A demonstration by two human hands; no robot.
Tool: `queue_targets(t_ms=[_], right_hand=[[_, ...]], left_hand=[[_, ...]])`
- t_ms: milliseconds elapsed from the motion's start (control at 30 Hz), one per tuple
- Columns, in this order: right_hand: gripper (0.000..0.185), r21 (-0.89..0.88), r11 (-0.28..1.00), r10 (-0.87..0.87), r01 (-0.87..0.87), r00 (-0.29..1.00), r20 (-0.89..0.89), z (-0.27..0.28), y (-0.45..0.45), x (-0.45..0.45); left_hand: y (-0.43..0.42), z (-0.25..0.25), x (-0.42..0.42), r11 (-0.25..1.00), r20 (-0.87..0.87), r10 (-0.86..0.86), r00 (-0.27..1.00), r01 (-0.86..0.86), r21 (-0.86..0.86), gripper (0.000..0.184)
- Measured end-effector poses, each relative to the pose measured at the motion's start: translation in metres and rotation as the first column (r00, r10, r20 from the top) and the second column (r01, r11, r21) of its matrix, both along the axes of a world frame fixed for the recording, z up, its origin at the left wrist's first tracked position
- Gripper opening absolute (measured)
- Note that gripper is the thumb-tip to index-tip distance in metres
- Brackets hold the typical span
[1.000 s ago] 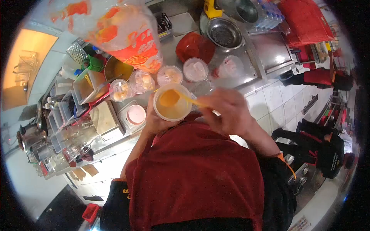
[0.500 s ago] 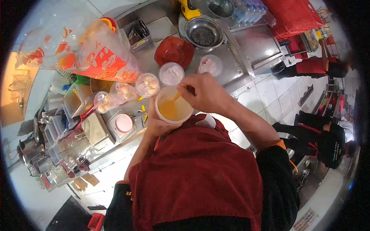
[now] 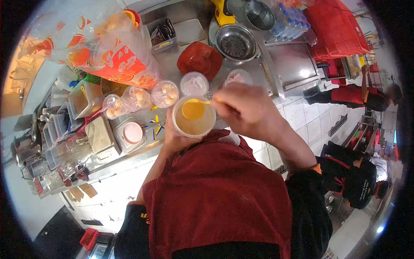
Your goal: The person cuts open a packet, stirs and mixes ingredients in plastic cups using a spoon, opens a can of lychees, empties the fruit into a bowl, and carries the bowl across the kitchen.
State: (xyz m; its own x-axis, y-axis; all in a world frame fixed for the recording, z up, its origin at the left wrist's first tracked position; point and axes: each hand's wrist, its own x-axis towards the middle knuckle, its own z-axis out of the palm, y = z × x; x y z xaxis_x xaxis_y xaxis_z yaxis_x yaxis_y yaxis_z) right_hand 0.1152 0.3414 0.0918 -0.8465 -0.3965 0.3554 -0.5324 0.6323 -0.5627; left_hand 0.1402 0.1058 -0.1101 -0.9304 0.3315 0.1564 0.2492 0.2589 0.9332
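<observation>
My left hand [image 3: 173,139] is wrapped round the side of a translucent plastic tub [image 3: 207,128] in front of my apron. A yellow ladle [image 3: 193,108] is over the tub's opening, its round bowl looking full of orange-yellow liquid. My right hand [image 3: 248,108], blurred by motion, grips the ladle's handle. Just beyond the tub stands a clear cup with pale, whitish contents [image 3: 194,84]. To its left are three cups with pale round pieces, the nearest being a clear cup [image 3: 164,94]. Partly behind my right hand is another clear cup [image 3: 238,77].
A red square bowl [image 3: 199,59] and a metal bowl [image 3: 236,42] stand behind the cups. On the left are a large printed plastic bag [image 3: 123,62], a pink-topped container [image 3: 133,133] and several clear bins. Two people [image 3: 355,179] [image 3: 358,96] stand at the right.
My right hand has lifted and turned the ladle: its bowl, earlier down in the tub, now shows level near the top. The left hand still holds the tub. The view has shifted slightly.
</observation>
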Motion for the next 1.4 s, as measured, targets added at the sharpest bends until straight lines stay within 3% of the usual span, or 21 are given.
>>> queue_targets(t_ms=[67, 100, 167, 200, 233, 300, 400, 500, 600, 733, 800, 900, 933, 1000, 1033, 1100, 1233, 1300, 1400], right_hand=[[0.019, 0.101, 0.977, 0.194, -0.190, 0.980, -0.035, 0.001, -0.002, 0.007], [0.019, 0.099, 0.976, 0.198, -0.194, 0.980, -0.033, -0.005, -0.002, 0.008], [0.026, 0.248, 0.908, 0.389, -0.338, 0.899, -0.202, -0.026, -0.002, 0.013], [0.028, 0.287, 0.873, 0.448, -0.394, 0.880, -0.156, -0.030, -0.005, 0.014], [0.028, 0.287, 0.872, 0.451, -0.397, 0.879, -0.156, -0.036, -0.006, 0.013], [0.019, 0.306, 0.856, 0.428, -0.417, 0.903, 0.031, -0.045, -0.006, 0.012], [0.011, 0.295, 0.857, 0.389, -0.423, 0.905, 0.169, -0.047, -0.008, 0.007], [0.010, 0.365, 0.838, 0.330, -0.406, 0.909, 0.253, -0.047, -0.012, -0.001], [0.010, 0.291, 0.877, 0.342, -0.382, 0.922, 0.180, -0.037, -0.009, -0.006], [0.009, 0.278, 0.890, 0.354, -0.361, 0.932, 0.075, -0.029, -0.016, -0.005], [0.010, 0.355, 0.842, 0.365, -0.407, 0.913, 0.181, -0.043, -0.018, 0.000], [0.008, 0.377, 0.797, 0.377, -0.472, 0.876, 0.301, -0.052, -0.017, -0.003], [0.008, 0.376, 0.794, 0.382, -0.477, 0.874, 0.301, -0.051, -0.018, -0.004], [0.014, 0.204, 0.930, 0.201, -0.306, 0.888, 0.414, -0.046, -0.020, -0.006], [0.014, 0.205, 0.931, 0.199, -0.304, 0.888, 0.414, -0.047, -0.018, -0.008], [0.018, -0.014, 0.980, 0.191, -0.199, 0.916, 0.353, -0.050, -0.013, -0.014], [0.019, -0.015, 0.993, 0.108, -0.114, 0.872, 0.477, -0.031, -0.004, -0.024], [0.021, -0.045, 0.996, 0.086, -0.074, 0.902, 0.423, -0.024, -0.002, -0.025], [0.022, -0.006, 0.999, 0.037, -0.039, 0.880, 0.473, -0.009, 0.000, -0.028]], left_hand=[[0.001, 0.000, 0.001, 0.999, 0.066, 0.015, 0.998, -0.017, 0.033, 0.103], [0.003, 0.000, 0.002, 0.997, 0.134, 0.020, 0.991, -0.029, 0.066, 0.102], [0.007, 0.000, 0.005, 0.990, 0.267, 0.019, 0.964, -0.056, 0.133, 0.100], [0.007, 0.004, 0.004, 0.987, 0.299, 0.019, 0.954, -0.066, 0.148, 0.100], [0.007, 0.009, 0.002, 0.984, 0.330, 0.018, 0.944, -0.076, 0.164, 0.099], [0.000, 0.023, -0.003, 0.999, -0.109, 0.013, 0.994, -0.019, -0.049, 0.100], [-0.002, 0.013, -0.002, 1.000, 0.009, 0.024, 1.000, -0.024, 0.003, 0.100], [-0.002, 0.002, -0.001, 0.997, 0.005, 0.052, 0.999, -0.052, 0.056, 0.102], [-0.004, 0.004, 0.000, 0.993, 0.015, 0.074, 0.997, -0.075, 0.086, 0.097], [-0.003, 0.009, 0.000, 0.976, 0.219, 0.029, 0.975, -0.075, 0.204, 0.090], [-0.001, 0.011, -0.002, 0.936, 0.396, -0.022, 0.918, -0.120, 0.330, 0.087], [0.003, 0.020, -0.006, 0.779, 0.710, -0.200, 0.675, -0.330, 0.533, 0.082], [0.005, 0.026, -0.006, 0.738, 0.739, -0.228, 0.634, -0.382, 0.556, 0.081], [0.010, 0.045, -0.005, 0.671, 0.781, -0.266, 0.565, -0.473, 0.571, 0.072], [0.013, 0.057, -0.004, 0.638, 0.792, -0.284, 0.540, -0.511, 0.577, 0.065], [0.015, 0.061, -0.002, 0.631, 0.768, -0.315, 0.558, -0.481, 0.609, 0.061], [0.014, 0.065, -0.004, 0.619, 0.730, -0.360, 0.581, -0.437, 0.653, 0.059], [0.007, 0.064, -0.014, 0.486, 0.745, -0.587, 0.318, -0.597, 0.638, 0.084], [0.008, 0.053, -0.010, 0.590, 0.759, -0.437, 0.483, -0.483, 0.647, 0.086]])
